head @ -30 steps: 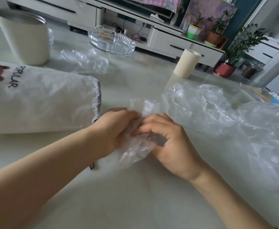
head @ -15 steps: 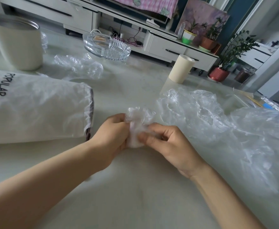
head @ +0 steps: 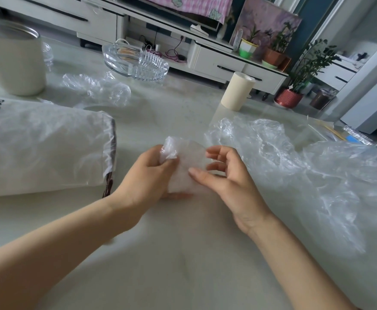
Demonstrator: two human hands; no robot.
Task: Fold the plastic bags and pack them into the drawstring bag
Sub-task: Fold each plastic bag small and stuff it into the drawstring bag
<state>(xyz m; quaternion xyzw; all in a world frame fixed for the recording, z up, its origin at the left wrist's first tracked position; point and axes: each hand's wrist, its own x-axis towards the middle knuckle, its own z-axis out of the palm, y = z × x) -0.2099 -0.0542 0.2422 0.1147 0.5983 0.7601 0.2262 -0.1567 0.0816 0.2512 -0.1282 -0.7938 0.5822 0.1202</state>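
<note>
Head view | left hand fingers clamped on folded plastic bag | right hand fingers apart, thumb touching it

Tumbler, glass dish, cream roll

Beside the drawstring bag, a folded plastic bag is gripped by the left hand, touched by the right hand.
</note>
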